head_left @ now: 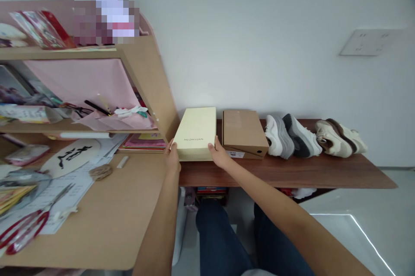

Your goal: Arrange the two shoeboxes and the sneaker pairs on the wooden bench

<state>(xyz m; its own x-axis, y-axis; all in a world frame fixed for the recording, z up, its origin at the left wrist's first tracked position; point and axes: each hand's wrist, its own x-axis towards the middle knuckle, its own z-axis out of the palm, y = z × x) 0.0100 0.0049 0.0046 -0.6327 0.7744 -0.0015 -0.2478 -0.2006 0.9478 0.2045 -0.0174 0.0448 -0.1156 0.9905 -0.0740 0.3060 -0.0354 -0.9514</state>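
Both my hands grip a pale yellow shoebox marked MEIZHIYUAN, near the left end of a dark wooden shelf. At the box's front left corner is my left hand, thumb on top and fingers around the side. My right hand holds the front right corner the same way. Just to the right stands a brown cardboard shoebox with a white label. Past it sit white and grey sneakers, then a pair of cream shoes. Whether the yellow box rests on the shelf or is slightly raised, I cannot tell.
On the left, a light wood desk holds red-handled scissors, papers and a coil of twine. Its shelf unit's side panel rises close beside the yellow box. A white wall with a socket plate backs the shelf.
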